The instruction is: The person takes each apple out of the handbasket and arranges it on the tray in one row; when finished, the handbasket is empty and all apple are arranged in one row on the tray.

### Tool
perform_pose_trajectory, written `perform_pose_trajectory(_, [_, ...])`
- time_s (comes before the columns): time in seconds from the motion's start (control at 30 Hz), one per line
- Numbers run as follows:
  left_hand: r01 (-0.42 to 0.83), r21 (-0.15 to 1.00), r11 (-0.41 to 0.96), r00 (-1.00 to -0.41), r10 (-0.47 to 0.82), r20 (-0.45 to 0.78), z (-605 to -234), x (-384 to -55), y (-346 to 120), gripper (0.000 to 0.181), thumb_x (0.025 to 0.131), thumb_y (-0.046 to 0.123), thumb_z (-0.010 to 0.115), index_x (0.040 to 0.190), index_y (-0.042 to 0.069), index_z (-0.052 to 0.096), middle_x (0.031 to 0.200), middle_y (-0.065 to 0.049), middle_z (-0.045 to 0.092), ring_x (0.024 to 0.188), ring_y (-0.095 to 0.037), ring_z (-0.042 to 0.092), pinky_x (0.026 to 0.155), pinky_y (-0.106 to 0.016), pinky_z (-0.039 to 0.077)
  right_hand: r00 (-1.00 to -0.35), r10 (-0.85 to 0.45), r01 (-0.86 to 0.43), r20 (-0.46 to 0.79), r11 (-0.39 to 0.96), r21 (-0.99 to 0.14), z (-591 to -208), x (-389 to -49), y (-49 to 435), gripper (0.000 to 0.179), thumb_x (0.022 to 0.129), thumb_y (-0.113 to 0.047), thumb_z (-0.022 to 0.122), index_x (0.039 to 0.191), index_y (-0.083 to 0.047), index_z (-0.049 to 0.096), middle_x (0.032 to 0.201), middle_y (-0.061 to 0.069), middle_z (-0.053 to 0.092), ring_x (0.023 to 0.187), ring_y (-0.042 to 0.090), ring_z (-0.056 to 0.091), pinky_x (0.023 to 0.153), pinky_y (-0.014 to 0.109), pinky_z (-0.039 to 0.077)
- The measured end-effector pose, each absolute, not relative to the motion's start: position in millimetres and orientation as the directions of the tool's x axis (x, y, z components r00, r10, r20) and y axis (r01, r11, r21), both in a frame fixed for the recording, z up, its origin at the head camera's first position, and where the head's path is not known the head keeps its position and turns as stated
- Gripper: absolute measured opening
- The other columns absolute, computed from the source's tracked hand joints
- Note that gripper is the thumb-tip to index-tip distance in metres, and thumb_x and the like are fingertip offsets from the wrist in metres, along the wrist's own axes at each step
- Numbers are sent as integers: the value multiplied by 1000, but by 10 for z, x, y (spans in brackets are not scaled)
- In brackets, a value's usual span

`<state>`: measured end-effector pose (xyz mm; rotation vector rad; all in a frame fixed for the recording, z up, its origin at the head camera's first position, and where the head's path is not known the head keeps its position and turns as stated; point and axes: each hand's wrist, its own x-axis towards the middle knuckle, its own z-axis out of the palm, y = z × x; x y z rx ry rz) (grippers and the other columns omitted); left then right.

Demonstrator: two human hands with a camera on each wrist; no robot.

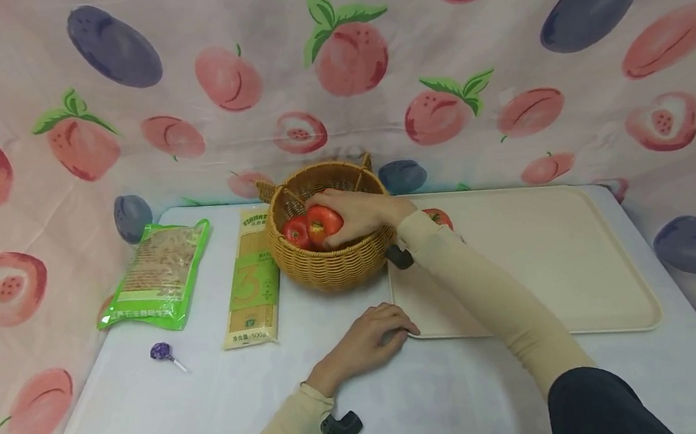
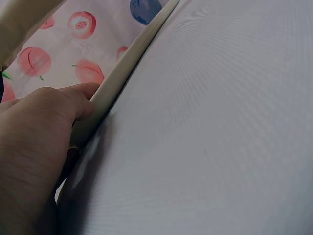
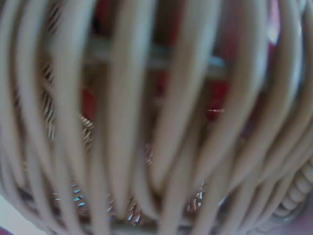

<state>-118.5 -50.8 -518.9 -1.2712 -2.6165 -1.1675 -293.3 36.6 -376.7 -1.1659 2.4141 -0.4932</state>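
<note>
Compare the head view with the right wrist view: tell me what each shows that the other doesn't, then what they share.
Only the head view shows the right hand gripping a red apple in the basket, the left hand touching the tray, plus the long yellow packet, green-edged bag and lollipop.
Only the right wrist view shows the wicker strands close up, with red visible through their gaps.
Both show the basket with red inside; only the head view makes the apples plain.

Head downward, left wrist low, right — basket point(image 1: 335, 266) close-up
</note>
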Motion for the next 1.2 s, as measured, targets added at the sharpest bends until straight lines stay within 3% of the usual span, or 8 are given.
perform_pose_trajectory(0.23, [680,620,392,-669,677,306,-5190,-1179,-503,19,95,16,55,105,27,67,103,18,61,104,2,52,90,-22,42,-611,-789,-646,-70,548,-532,-3741,-2872,435,71,78,-52,66,138,-29,36,124,-5,47,103,11,55,86,34,50])
perform_pose_trajectory(0.43, [678,616,401,-673,674,303,-5183,-1173,-516,18,95,17,55,104,27,67,102,17,61,104,2,52,90,-22,42,-662,-749,-616,12,536,-577,-3733,-2843,493,76,76,-57,67,139,-30,37,131,-6,45,106,12,54,87,39,50])
perform_pose_trajectory(0.67, [683,618,390,-668,676,311,-5173,-1179,-510,19,95,17,54,105,26,67,102,17,61,104,1,52,90,-23,42,-717,-692,-569,81,515,-641,-3749,-2806,594,78,71,-65,68,138,-40,36,135,-11,44,110,13,53,87,41,50])
perform_pose_trajectory(0.87, [683,618,390,-670,672,316,-5183,-1179,-508,18,95,17,54,104,26,67,101,17,61,103,1,52,89,-22,42,-719,-680,-553,143,436,-709,-3763,-2757,662,74,72,-58,71,136,-45,36,136,-12,42,114,11,51,90,40,50])
perform_pose_trajectory(1.2, [679,628,381,-670,672,317,-5184,-1182,-508,18,95,16,55,104,25,68,101,17,61,103,1,53,91,-23,42,-754,-632,-519,178,409,-750,-3755,-2694,722,76,78,-39,75,142,-33,35,143,-6,37,124,15,43,98,43,44])
